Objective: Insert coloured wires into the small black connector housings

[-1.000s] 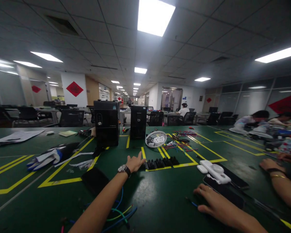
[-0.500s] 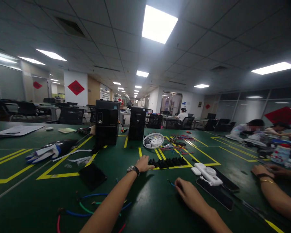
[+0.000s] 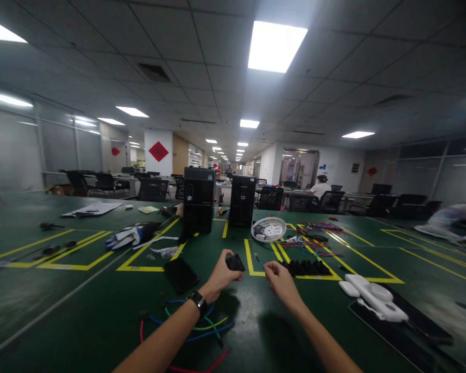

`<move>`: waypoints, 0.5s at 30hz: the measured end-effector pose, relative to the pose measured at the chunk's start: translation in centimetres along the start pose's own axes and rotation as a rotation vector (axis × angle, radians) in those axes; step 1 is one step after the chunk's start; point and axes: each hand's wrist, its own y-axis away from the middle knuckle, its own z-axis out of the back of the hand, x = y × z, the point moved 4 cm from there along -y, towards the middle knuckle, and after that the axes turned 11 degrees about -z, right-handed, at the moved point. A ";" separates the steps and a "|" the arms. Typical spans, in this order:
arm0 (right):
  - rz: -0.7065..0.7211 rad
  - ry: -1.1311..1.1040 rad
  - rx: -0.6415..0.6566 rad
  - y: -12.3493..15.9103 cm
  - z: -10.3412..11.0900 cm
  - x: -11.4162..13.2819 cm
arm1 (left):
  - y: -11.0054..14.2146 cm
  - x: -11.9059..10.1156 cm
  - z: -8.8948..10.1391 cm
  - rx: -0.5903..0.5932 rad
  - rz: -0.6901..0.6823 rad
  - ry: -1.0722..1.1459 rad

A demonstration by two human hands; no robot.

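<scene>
My left hand (image 3: 219, 275), with a watch on its wrist, grips a small black block-shaped part (image 3: 236, 262) between thumb and fingers. To its right, my right hand (image 3: 282, 284) pinches a thin blue wire (image 3: 260, 261). The wire's free end points up and left toward the black part, with a gap between them. Just behind my right hand lies a row of similar black parts (image 3: 308, 268). Loose blue, green, yellow and red wires (image 3: 196, 327) lie on the table below and beside my left forearm.
Two black computer towers (image 3: 198, 202) stand at the back. A white basket (image 3: 269, 229) and a pile of wires (image 3: 320, 230) lie right of them. White devices (image 3: 375, 298) and phones are at the right. A black pouch-like item (image 3: 181, 274) and gloves (image 3: 130, 237) lie left.
My left hand has lifted a black part from the left end of the row. My right hand has brought the blue wire up nearer to it. The view has turned left.
</scene>
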 end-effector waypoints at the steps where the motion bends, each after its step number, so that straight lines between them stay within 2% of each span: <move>1: 0.030 -0.018 0.040 0.4 -1.3 0.6 | 0.8 0.0 0.9 -0.062 0.023 0.158; 3: 0.117 -0.020 0.080 1.9 -3.3 1.8 | 2.0 0.0 2.0 -0.145 0.049 0.395; 6: 0.216 0.041 0.093 4.6 -4.8 2.9 | 3.0 -0.2 2.3 -0.143 0.042 0.453; 9: 0.222 0.092 0.105 6.0 -5.0 2.8 | 3.2 -0.6 1.6 -0.084 -0.001 0.478; 15: 0.134 0.044 0.202 5.6 -4.5 1.7 | 3.5 -1.0 1.1 -0.023 -0.077 0.493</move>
